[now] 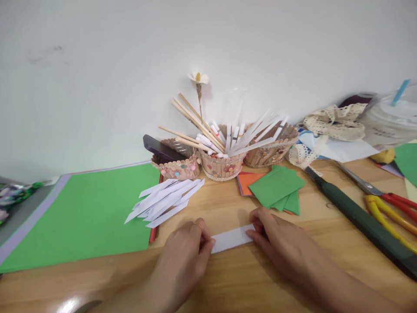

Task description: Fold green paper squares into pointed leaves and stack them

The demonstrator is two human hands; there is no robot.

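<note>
A narrow strip of white paper [232, 239] stretches between my two hands, just above or on the wooden table. My left hand [189, 248] pinches its left end between thumb and fingers. At the other end, my right hand [273, 234] grips the strip the same way. Beyond my left hand lies a loose pile of folded white paper strips [169, 198], partly over a large green sheet [84, 208]. Past my right hand is a small stack of green paper pieces [276, 187], with an orange paper piece [250, 181] peeking out on its left.
Decorated wooden holders [223, 167] with sticks, pens and a flower stand against the wall. To the right are a dark green long-handled tool [355, 213], scissors [374, 191], yellow-handled pliers or cutters [387, 215], lace ribbon [335, 124] and a lidded plastic cup [391, 117].
</note>
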